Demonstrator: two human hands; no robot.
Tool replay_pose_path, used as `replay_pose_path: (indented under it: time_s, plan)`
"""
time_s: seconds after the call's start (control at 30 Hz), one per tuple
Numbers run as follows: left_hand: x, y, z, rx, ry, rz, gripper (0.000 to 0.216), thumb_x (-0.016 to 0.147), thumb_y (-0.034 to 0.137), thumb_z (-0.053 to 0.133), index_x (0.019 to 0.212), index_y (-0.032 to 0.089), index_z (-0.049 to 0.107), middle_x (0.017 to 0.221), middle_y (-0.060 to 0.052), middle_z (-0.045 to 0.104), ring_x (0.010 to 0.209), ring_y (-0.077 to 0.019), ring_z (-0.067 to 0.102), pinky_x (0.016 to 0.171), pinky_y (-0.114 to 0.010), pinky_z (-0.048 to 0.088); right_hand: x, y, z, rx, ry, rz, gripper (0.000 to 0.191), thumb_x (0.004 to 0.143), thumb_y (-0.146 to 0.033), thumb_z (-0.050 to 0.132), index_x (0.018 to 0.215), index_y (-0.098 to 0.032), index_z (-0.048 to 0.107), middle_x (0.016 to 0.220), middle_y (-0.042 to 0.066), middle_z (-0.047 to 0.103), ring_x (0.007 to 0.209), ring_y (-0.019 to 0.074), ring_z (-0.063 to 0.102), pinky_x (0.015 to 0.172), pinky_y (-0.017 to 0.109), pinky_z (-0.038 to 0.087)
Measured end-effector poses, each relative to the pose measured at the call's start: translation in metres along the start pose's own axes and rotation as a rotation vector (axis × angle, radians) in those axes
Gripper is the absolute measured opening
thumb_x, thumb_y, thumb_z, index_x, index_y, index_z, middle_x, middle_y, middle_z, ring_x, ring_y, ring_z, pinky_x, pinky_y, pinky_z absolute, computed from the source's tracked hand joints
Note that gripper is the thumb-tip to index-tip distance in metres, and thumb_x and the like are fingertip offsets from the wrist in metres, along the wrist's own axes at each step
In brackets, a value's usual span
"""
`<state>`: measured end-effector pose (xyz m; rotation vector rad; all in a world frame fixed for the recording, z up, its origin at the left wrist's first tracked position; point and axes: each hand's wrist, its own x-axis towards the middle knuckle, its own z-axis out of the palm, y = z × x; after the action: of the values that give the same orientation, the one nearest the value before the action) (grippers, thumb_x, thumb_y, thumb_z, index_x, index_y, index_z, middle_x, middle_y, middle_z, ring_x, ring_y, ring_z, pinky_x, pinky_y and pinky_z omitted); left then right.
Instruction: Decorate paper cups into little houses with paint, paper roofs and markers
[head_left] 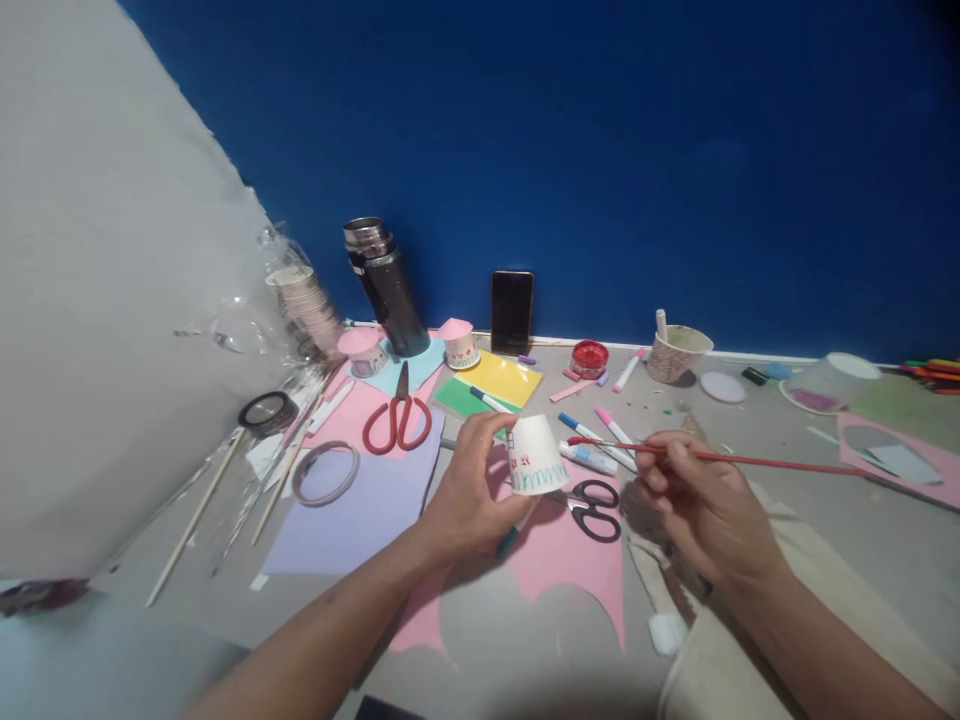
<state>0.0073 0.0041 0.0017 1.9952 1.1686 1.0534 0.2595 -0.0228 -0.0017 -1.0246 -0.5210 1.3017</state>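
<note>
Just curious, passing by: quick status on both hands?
Left hand grips upturned white paper cup. Right hand holds thin red-handled paintbrush, tip near cup. Black-handled scissors lie just below.

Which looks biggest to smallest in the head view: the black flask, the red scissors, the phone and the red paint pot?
1. Black flask
2. Red scissors
3. Phone, near the scissors in size, and farther off, so unsure
4. Red paint pot

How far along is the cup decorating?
Already done: two pink-topped cups stand by the flask. In hand: the left hand holds an upturned white cup with red and green marks near its rim, while the right hand brings a red paintbrush to it. Left: its upper wall remains bare.
</note>
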Motion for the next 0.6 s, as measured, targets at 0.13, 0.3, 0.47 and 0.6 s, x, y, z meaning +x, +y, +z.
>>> replay_pose_path:
  time_s: [0.13,0.3,0.47,0.6]
  plan:
    - [0.0007,-0.0018,0.0002,0.009,-0.001,0.004,0.062,0.08,0.026,0.077,0.136,0.028,0.05,0.136,-0.009,0.055,0.127,-0.0267,0.057,0.107,-0.045,0.055,0.0036,0.0024,-0.0011,0.019,0.019,0.003,0.045,0.056,-0.049,0.102,0.066,-0.018,0.071,0.058,-0.001,0.059,0.051,0.0068,0.046,0.045,0.017,0.04]
    - [0.0009,-0.0013,-0.0002,0.032,-0.024,0.003,0.065,0.078,0.02,0.075,0.137,0.029,0.049,0.139,-0.009,0.054,0.13,-0.0282,0.055,0.109,-0.047,0.052,0.0062,0.0035,-0.0023,0.051,-0.044,0.054,0.04,0.057,-0.041,0.102,0.071,-0.019,0.072,0.063,-0.001,0.06,0.054,0.0078,0.046,0.044,0.016,0.039]
    - [0.0012,0.0011,-0.0006,0.043,-0.014,-0.003,0.062,0.08,0.023,0.076,0.135,0.028,0.048,0.138,-0.01,0.055,0.129,-0.0283,0.056,0.108,-0.048,0.052,0.0036,0.0039,-0.0014,0.002,-0.104,0.03,0.036,0.063,-0.042,0.1,0.076,-0.02,0.075,0.069,0.002,0.065,0.057,0.0095,0.047,0.045,0.018,0.039]
    - [0.0003,-0.0007,-0.0001,0.053,-0.02,0.011,0.064,0.079,0.02,0.076,0.136,0.028,0.048,0.139,-0.01,0.055,0.13,-0.0291,0.055,0.109,-0.049,0.052,0.0005,0.0048,0.0004,-0.04,-0.102,-0.001,0.037,0.062,-0.044,0.1,0.073,-0.02,0.073,0.066,0.002,0.066,0.054,0.0092,0.046,0.045,0.02,0.038]
